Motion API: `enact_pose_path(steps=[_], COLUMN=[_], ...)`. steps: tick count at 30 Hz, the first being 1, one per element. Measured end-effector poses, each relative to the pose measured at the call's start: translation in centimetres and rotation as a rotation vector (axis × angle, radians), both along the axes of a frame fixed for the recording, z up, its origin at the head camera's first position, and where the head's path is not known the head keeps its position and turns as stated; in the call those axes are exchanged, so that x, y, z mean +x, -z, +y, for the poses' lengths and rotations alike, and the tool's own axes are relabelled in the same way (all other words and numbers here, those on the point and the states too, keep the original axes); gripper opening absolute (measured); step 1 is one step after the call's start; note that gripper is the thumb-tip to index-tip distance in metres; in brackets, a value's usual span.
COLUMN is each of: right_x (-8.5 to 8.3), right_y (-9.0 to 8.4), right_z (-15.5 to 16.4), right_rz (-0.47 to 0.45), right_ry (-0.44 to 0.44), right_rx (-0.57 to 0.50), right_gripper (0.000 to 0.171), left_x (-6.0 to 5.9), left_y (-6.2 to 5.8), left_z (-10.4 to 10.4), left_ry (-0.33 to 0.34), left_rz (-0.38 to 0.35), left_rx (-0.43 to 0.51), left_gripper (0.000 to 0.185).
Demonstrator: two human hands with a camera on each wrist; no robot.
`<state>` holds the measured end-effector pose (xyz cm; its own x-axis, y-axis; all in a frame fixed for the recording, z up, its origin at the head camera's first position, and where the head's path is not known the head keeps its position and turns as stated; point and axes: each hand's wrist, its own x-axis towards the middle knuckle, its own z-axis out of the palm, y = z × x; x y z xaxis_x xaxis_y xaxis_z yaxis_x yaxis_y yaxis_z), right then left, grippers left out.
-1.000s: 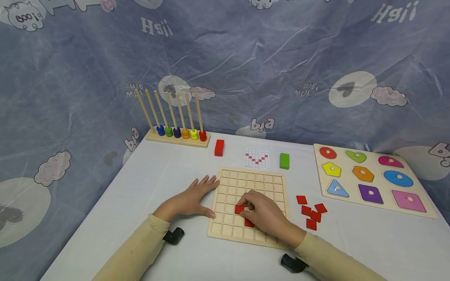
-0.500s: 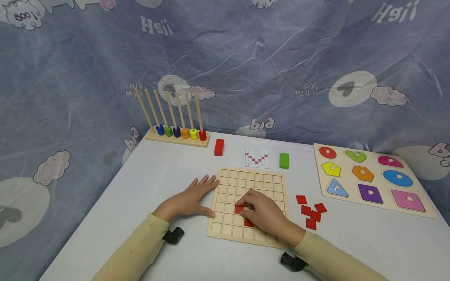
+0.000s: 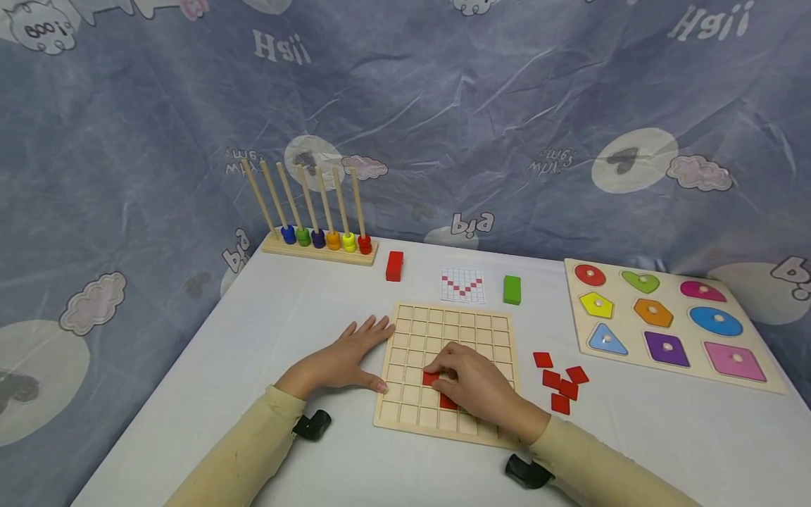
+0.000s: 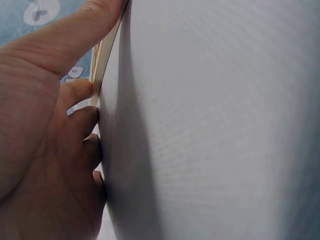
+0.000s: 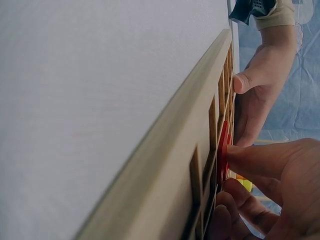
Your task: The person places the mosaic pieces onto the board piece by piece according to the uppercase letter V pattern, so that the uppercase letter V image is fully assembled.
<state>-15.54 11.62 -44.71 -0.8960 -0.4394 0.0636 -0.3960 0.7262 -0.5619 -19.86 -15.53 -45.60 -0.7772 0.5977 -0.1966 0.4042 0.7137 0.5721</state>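
White table [image 3: 266,366] under everything, backed by a crumpled blue cloth backdrop [image 3: 443,105] printed with clouds and lettering.

Wooden grid board [image 3: 405,415] beneath both grips — shallow square cells, two of them showing red. Right hand [image 3: 475,384] over the board's middle, grip narrow, fingertips pinching a red square tile [image 3: 431,378] at a cell; from the right wrist view, tile on edge between thumb and finger. Second red tile [image 3: 448,403] seated in a cell just beneath that grip, toward the wrist. Left hand [image 3: 345,355] flat, grip wide and holding nothing, fingers spread on the table, thumb pressed against the board's left edge.

Just right of the right grip: loose red tiles [image 3: 560,380], a small cluster on the table. Further right — shape puzzle tray [image 3: 769,384] with coloured pieces in their recesses. Beyond the grips: pattern card [image 3: 463,285], green block [image 3: 512,290], red block [image 3: 395,266], peg rack [image 3: 317,255] with one coloured ring at the foot of each rod.
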Motion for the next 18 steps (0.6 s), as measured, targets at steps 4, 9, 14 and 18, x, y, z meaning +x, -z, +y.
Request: enact_pose_path(steps=[4, 9, 14, 18], right_x=[0.05, 0.15, 0.34, 0.48], right_y=[-0.01, 0.07, 0.02, 0.01], right_z=[-0.01, 0.11, 0.23, 0.40], right_rz=[-0.011, -0.009, -0.004, -0.018], right_ry=[0.007, 0.007, 0.011, 0.025], right_rx=[0.005, 0.010, -0.005, -0.017], right_gripper=[0.019, 0.021, 0.023, 0.023], left_x=[0.00, -0.01, -0.07, -0.09], left_y=[-0.03, 0.00, 0.12, 0.20], left_z=[0.00, 0.05, 0.00, -0.02], left_ry=[-0.001, -0.004, -0.005, -0.006], left_rz=[-0.004, -0.005, 0.004, 0.006], left_rx=[-0.001, -0.005, -0.011, -0.011], left_gripper=[0.110, 0.110, 0.110, 0.111])
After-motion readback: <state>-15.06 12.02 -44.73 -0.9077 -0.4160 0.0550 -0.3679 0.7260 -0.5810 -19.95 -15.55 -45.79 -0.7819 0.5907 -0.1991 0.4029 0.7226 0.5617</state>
